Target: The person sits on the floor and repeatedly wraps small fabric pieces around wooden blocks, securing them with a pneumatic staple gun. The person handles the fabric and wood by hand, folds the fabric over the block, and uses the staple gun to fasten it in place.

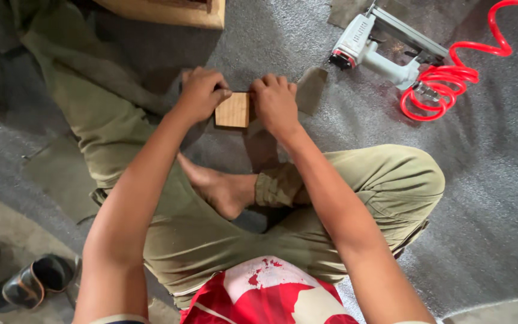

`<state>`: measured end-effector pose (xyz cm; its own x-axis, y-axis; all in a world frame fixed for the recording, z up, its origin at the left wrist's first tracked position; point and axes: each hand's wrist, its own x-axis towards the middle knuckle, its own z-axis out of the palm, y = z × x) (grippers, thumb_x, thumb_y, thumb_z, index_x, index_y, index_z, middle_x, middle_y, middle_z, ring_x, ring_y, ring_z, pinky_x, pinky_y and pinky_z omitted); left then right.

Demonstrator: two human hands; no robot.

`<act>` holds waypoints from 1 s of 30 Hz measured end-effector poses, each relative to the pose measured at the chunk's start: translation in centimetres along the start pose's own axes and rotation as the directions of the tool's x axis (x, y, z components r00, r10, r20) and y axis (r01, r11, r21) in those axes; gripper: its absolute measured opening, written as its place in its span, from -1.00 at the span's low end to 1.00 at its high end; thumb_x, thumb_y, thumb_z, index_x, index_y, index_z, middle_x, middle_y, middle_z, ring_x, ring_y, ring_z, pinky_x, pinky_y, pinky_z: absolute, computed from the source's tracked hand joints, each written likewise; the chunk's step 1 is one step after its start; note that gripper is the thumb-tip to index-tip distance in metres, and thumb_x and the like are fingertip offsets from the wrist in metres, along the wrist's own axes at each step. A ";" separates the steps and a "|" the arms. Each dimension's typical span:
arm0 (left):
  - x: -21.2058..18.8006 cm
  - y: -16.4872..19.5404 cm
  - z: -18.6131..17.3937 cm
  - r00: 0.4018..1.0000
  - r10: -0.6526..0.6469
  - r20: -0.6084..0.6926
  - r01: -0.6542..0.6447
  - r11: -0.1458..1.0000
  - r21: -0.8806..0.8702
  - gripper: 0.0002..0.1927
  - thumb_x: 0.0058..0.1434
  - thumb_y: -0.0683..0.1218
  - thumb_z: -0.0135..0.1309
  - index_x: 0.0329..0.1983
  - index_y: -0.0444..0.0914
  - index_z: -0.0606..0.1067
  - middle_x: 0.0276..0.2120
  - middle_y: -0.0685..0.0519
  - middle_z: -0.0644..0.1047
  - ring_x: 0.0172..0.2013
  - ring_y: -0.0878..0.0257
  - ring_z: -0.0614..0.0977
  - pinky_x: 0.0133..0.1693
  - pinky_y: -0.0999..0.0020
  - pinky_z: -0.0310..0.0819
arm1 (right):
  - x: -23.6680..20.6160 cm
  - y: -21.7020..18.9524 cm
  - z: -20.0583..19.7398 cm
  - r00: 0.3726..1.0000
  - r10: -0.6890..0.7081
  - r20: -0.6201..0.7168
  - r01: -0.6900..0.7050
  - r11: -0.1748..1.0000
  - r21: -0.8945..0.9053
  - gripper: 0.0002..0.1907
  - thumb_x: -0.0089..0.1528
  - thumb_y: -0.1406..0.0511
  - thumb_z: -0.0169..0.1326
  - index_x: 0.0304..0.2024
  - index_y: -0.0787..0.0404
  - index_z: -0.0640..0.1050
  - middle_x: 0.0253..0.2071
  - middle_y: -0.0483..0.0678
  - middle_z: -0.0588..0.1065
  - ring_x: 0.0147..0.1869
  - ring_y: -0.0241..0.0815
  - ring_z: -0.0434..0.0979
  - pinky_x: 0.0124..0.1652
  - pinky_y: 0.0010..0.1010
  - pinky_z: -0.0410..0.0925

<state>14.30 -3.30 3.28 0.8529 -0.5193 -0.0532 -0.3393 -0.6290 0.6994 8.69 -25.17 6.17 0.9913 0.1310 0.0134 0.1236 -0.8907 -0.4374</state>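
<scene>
A small light-brown wooden block [232,110] is held between both my hands just above the grey felt floor covering. My left hand [201,93] grips its left edge with the fingers curled over the top. My right hand [276,103] grips its right edge in the same way. I sit on the floor in olive trousers, one leg stretched out to the left, the other folded with the bare foot [214,187] under my arms.
A white and grey pneumatic nail gun [379,47] lies at the upper right, joined to a coiled red air hose [451,81]. A wooden frame corner [175,12] sits at the top. A felt scrap [312,89] lies beside my right hand. Dark shoes [28,285] stand lower left.
</scene>
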 end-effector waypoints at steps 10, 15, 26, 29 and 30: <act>-3.9 -0.8 0.6 0.998 -0.043 -0.047 0.046 0.998 0.047 -0.85 0.16 -0.05 0.21 -0.33 -0.22 0.54 -0.31 -0.10 0.59 -0.16 -0.13 0.60 -0.06 -0.14 0.31 | -1.5 0.3 2.8 0.988 -0.141 0.063 0.136 0.988 0.069 -0.80 0.27 0.31 0.01 -0.09 0.08 0.60 -0.04 0.01 0.48 0.14 0.10 0.42 0.10 -0.01 0.24; -4.3 -0.8 1.2 0.979 -0.149 -0.141 0.161 0.984 0.075 -0.89 0.18 -0.15 0.08 -0.26 -0.28 0.49 -0.26 -0.22 0.56 -0.17 -0.25 0.58 -0.12 -0.16 0.40 | -0.3 0.0 3.7 0.971 -0.219 0.092 0.214 0.975 0.063 -0.73 0.20 0.30 0.08 -0.03 0.11 0.58 0.03 0.07 0.49 0.14 0.19 0.44 0.10 0.05 0.28; -5.5 1.8 0.3 0.908 -0.396 -0.134 0.407 0.911 0.063 -0.78 0.17 -0.04 0.14 -0.16 -0.22 0.52 -0.10 -0.10 0.58 0.01 -0.12 0.55 -0.01 -0.30 0.28 | -0.1 -3.1 2.9 0.959 -0.275 -0.069 0.281 0.953 0.112 -0.76 0.29 0.26 0.15 -0.01 0.18 0.55 0.06 0.11 0.48 0.13 0.22 0.43 0.10 0.06 0.29; -5.3 2.0 0.1 0.900 -0.422 -0.111 0.431 0.899 0.077 -0.76 0.18 -0.07 0.11 -0.11 -0.22 0.53 -0.06 -0.11 0.58 0.04 -0.11 0.56 0.04 -0.30 0.28 | -0.7 -4.8 1.8 0.936 -0.351 -0.025 0.352 0.933 0.073 -0.67 0.24 0.25 0.21 0.04 0.19 0.55 0.10 0.14 0.47 0.13 0.24 0.41 0.08 0.05 0.28; -5.2 2.0 0.1 0.895 -0.435 -0.100 0.443 0.893 0.077 -0.77 0.20 -0.08 0.09 -0.10 -0.23 0.53 -0.05 -0.11 0.59 0.05 -0.11 0.57 0.06 -0.29 0.29 | -1.0 -5.5 1.6 0.923 -0.384 0.025 0.380 0.921 0.090 -0.67 0.26 0.23 0.23 0.04 0.16 0.54 0.12 0.11 0.46 0.15 0.22 0.41 0.11 0.03 0.29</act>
<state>9.12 -1.89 4.84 0.9506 -0.1334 -0.2805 0.0440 -0.8362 0.5467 6.91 -19.76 7.14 0.8665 0.4736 0.1577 0.4865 -0.7309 -0.4786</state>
